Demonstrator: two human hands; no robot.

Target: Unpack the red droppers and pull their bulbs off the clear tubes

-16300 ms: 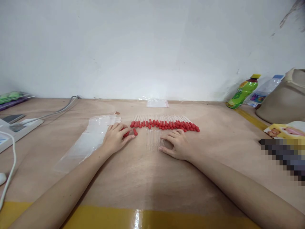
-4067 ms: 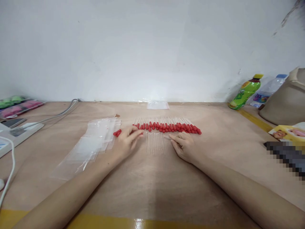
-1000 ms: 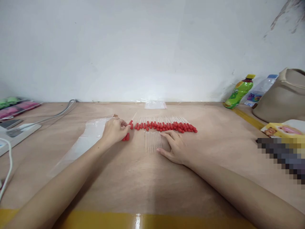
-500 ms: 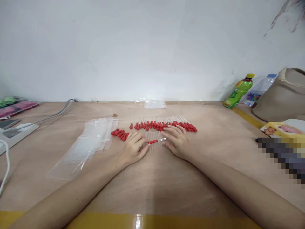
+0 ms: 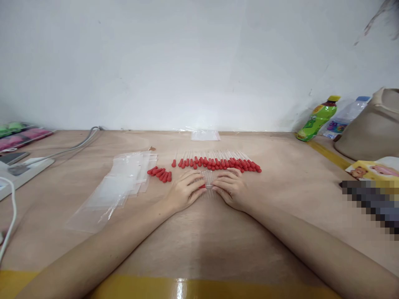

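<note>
My left hand [image 5: 184, 192] and my right hand [image 5: 231, 187] meet at the table's middle, fingers pinched on one glass dropper [image 5: 207, 186]: the left on its red bulb, the right on its clear tube. Under them lies a small batch of bare glass tubes [image 5: 208, 177]. Just beyond runs a long row of red-bulbed droppers [image 5: 218, 163]. A little heap of loose red bulbs [image 5: 160, 173] lies left of my left hand.
A stack of clear plastic bags [image 5: 120, 182] lies at the left, another bag [image 5: 205, 135] by the wall. Cables and a power strip [image 5: 21, 170] sit far left. A green bottle [image 5: 317, 118], a water bottle [image 5: 345, 118], a beige bag [image 5: 372, 128] and a yellow box [image 5: 372, 171] stand at the right.
My left hand came from the bulb heap to the middle with a red-bulbed dropper. Both hands have now closed together on it over the bare tubes.
</note>
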